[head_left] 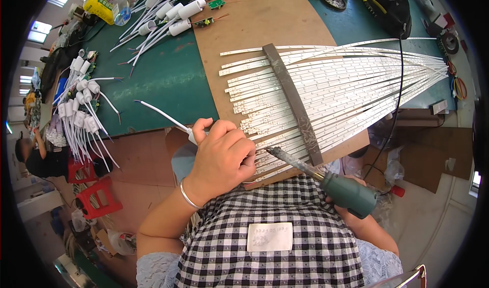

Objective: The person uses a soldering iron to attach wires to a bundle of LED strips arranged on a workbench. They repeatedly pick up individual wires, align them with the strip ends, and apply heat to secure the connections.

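Observation:
My left hand (222, 153) is closed at the lower left ends of a fan of white LED strips (341, 92). Its fingers grip a white cable (162, 113) fitted with a white cap; the free end points up and left, and the part inside the fingers is hidden. A soldering iron (349, 195) with a green handle is held in my right hand (351, 217), largely hidden behind that handle. Its dark, crusted tip reaches the strip ends just right of my left fingers. Across the strips lies a dark flat bar (293, 102).
Brown board (244, 20) lies under the strips on a green table (173, 92). White capped cables with circuit boards (178, 18) sit at the back, and another pile (84, 104) at left. A black cord (400, 84) crosses the right side. Red stools (99, 199) stand at lower left.

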The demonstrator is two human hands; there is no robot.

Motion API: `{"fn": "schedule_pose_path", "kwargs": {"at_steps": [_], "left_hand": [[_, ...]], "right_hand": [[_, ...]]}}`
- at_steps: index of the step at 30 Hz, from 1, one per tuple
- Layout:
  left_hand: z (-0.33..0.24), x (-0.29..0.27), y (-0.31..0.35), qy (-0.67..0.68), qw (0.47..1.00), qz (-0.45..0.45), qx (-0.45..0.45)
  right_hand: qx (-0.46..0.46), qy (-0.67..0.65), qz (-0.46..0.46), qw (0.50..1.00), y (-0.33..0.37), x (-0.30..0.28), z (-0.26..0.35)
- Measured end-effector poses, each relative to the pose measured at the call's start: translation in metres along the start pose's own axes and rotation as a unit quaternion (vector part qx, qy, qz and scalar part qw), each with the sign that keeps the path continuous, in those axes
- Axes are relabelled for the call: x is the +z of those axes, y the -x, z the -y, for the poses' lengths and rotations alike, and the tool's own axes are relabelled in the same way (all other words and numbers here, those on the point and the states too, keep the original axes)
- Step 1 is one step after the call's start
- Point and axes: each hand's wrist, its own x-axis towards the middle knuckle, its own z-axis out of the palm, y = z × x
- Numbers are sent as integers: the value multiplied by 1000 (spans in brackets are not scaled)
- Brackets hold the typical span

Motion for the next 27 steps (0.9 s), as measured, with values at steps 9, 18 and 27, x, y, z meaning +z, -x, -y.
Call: {"fn": "schedule_pose_path", "kwargs": {"at_steps": [9,18,27], "left_hand": [[0,2,1,7,1000,-10,-2],[0,3,0,2,1000,-11,3],[0,4,0,-3,1000,-13,5]], "right_hand": [[33,-68,-26,997,-1,7,0],[-5,-17,-62,998,-6,13,0],[-49,29,-6,998,-13,-2,7]]}}
